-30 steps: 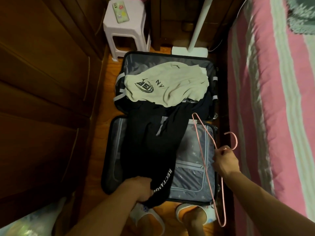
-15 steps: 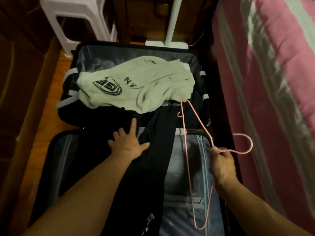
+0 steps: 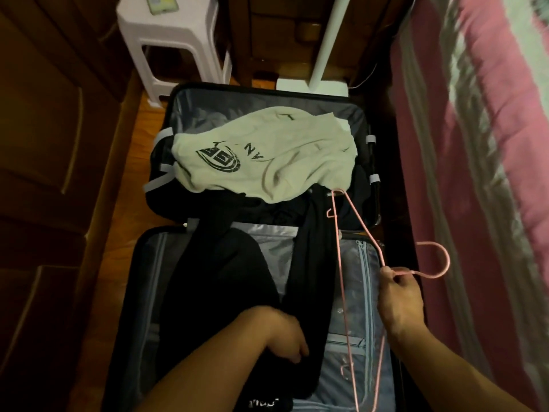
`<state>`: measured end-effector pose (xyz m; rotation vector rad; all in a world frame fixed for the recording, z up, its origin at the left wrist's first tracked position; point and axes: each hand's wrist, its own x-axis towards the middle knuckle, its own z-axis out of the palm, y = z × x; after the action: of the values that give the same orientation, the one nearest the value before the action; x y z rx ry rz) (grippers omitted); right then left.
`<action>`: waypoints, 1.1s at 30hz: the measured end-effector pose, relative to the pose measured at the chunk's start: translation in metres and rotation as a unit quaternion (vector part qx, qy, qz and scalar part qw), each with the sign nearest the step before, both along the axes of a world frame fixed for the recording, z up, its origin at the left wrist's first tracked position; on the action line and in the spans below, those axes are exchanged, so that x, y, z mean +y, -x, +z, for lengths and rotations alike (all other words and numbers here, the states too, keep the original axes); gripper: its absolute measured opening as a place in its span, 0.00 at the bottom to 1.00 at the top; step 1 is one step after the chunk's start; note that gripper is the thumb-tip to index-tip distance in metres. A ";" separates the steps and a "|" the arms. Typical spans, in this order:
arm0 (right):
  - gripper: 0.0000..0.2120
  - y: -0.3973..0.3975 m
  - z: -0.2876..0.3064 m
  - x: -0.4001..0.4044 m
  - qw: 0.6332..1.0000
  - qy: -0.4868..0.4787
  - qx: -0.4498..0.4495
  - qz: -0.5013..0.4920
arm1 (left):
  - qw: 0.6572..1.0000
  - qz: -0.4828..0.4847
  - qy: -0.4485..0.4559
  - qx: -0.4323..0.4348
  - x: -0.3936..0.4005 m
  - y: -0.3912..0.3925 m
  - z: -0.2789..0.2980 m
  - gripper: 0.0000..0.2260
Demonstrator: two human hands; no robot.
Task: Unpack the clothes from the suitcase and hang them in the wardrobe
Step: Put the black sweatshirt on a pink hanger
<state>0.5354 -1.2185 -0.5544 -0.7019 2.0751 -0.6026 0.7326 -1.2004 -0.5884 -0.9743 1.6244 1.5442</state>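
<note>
While right hand [image 3: 399, 298] grips pink hanger [image 3: 338, 263], black garment [image 3: 231, 281] sprawls crumpled

The suitcase [image 3: 361, 307] lies open flat. A crumpled cream shirt [image 3: 267, 156] with a dark logo fills its far half. Black clothes [image 3: 225, 281] drape across its hinge into its near half. A thin pink hanger [image 3: 338, 248] hangs over its right side.

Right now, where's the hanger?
In the head view, the pink hanger is right of centre, held at its neck by the right hand, over the open suitcase beside the bed.
</note>
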 end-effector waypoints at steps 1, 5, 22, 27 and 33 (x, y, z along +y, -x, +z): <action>0.09 -0.003 0.002 -0.003 1.000 0.005 0.001 0.006 | 0.999 0.048 0.013 -0.009 -0.013 -0.008 0.004 0.16; 0.10 -0.016 -0.019 -0.025 0.999 0.031 -0.002 0.019 | 0.862 0.319 0.364 -0.149 -0.091 -0.069 -0.027 0.12; 0.14 0.026 -0.104 -0.035 0.989 0.068 0.116 -0.069 | 0.834 0.073 0.538 -0.102 -0.200 0.024 -0.149 0.13; 0.09 0.037 -0.059 -0.002 0.994 0.068 0.072 -0.049 | 0.818 0.091 0.564 -0.064 -0.170 -0.005 -0.097 0.11; 0.12 0.030 0.096 0.017 0.998 0.064 0.027 -0.005 | 0.809 0.179 0.555 -0.079 -0.161 -0.033 0.096 0.06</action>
<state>0.5058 -1.2011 -0.4587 -0.7904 2.1047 -0.7351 0.7653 -1.3610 -0.4924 -2.0312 2.3094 0.5164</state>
